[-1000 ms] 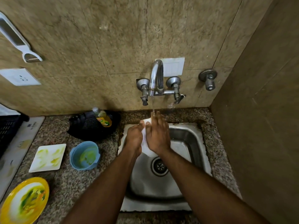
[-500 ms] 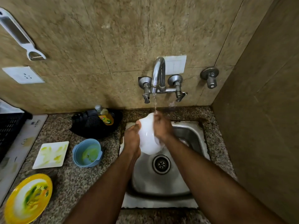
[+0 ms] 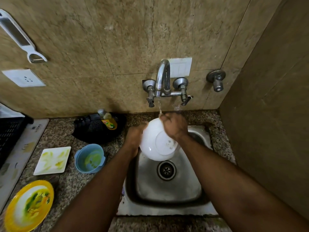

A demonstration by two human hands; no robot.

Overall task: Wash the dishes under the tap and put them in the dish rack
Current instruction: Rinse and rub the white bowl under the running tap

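A white bowl [image 3: 154, 144] is held over the steel sink [image 3: 168, 186], tilted with its underside facing me. My left hand [image 3: 134, 136] grips its left rim. My right hand [image 3: 174, 125] grips the top rim, fingers curled over the edge, right under the water running from the tap [image 3: 163, 77]. On the counter to the left lie dirty dishes: a blue bowl [image 3: 90, 158], a white square plate [image 3: 52, 160] and a yellow plate [image 3: 29, 205], all smeared green and yellow. The black dish rack [image 3: 10, 134] shows at the far left edge.
A dish soap bottle [image 3: 107, 120] stands on a black pad [image 3: 93, 131] behind the blue bowl. A white mat [image 3: 20, 154] lies under the rack. A side wall closes in on the right. A peeler [image 3: 21, 41] hangs on the back wall.
The bowl has turned from edge-on to showing its underside. My right hand has shifted up onto the top rim under the stream.
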